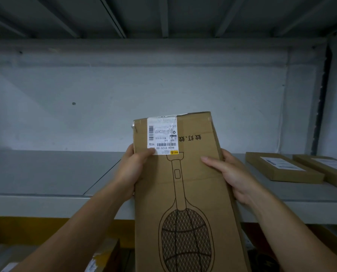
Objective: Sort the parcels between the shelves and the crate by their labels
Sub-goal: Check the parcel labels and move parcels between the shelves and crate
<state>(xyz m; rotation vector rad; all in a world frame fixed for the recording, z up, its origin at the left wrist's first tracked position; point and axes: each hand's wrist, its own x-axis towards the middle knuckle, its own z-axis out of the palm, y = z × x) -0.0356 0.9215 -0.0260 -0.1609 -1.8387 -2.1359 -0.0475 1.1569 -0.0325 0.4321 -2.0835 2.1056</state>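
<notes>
Around parcel [195, 195]: left hand [131, 171], right hand [235, 176], curled grip

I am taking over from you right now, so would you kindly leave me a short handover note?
Left hand grips the cardboard box by its left edge, thumb on the shipping label.
Right hand grips its right edge.
The box is held roughly upright before the grey shelf, label upside down.
Done: two flat parcels lie on the shelf to the right.
Left to do: read the label and place this box; no crate in view.
</notes>
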